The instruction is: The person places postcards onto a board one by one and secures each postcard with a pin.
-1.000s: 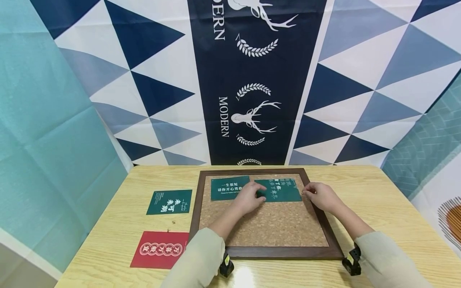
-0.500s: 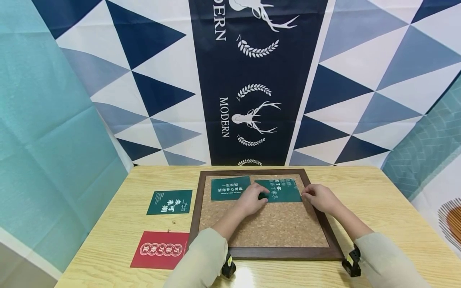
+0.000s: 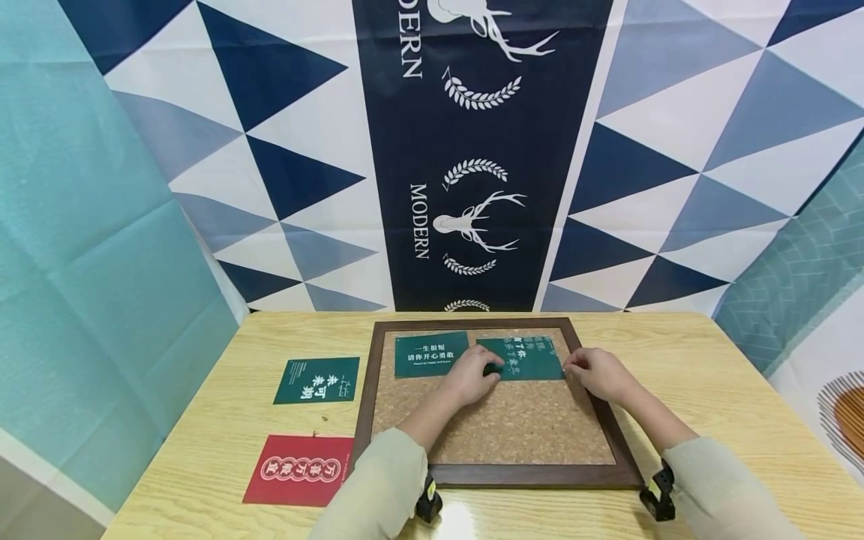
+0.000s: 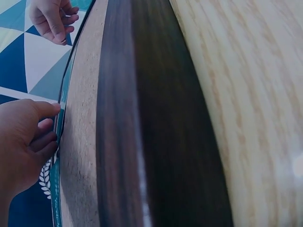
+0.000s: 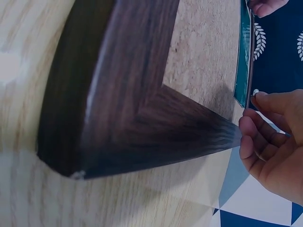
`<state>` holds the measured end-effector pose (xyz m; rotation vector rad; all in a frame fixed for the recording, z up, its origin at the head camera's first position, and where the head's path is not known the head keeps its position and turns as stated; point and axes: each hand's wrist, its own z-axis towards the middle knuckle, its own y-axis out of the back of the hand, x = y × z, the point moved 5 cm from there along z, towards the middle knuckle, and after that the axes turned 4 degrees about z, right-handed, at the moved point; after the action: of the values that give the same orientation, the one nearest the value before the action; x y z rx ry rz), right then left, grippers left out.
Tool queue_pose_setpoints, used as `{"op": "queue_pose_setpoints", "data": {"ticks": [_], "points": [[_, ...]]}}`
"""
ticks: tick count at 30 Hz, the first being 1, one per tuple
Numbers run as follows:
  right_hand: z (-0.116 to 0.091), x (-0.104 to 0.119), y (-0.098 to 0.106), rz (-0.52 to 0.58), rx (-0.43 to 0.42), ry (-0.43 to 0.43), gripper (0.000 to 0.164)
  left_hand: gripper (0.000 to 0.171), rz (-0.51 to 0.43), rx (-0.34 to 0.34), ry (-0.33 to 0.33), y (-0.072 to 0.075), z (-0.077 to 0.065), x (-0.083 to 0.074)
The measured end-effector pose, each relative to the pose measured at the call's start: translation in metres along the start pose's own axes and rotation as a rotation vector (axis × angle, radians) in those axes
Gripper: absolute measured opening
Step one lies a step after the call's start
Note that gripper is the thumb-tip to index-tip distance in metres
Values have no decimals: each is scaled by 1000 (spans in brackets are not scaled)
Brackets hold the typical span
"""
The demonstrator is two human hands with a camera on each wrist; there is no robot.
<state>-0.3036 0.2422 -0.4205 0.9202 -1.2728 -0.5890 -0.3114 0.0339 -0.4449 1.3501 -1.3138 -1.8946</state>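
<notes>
A green card (image 3: 540,364) with white lettering lies at the upper right of a cork board (image 3: 520,427) in a dark wooden frame. My left hand (image 3: 472,373) rests on the card's left end, fingers loosely bent. At its lower right corner, my right hand (image 3: 597,373) pinches a small white-headed pin (image 5: 256,91) between thumb and forefinger, seen best in the right wrist view. A second green card (image 3: 430,355) lies on the cork to the left, slightly tilted, its lower right corner close by my left hand.
Left of the board, another green card (image 3: 317,380) and a red card (image 3: 297,470) lie on the wooden table (image 3: 202,442). The board's raised dark frame (image 3: 533,476) runs beneath both forearms. A patterned cloth (image 3: 466,150) hangs behind the table.
My left hand has shifted slightly right along the card, uncovering more of the left card's corner. The right hand stays at the corner, moving only a little.
</notes>
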Motion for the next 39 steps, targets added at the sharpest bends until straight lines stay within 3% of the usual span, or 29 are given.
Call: {"op": "queue_pose_setpoints", "data": {"ticks": [18,39], "points": [[0,-1,-8,16,37,4,13,24,155,19,-36,-4,0,-4],[1,5,-14,-12,83,4,12,21,187,49,-52,-7,1,-3]]}}
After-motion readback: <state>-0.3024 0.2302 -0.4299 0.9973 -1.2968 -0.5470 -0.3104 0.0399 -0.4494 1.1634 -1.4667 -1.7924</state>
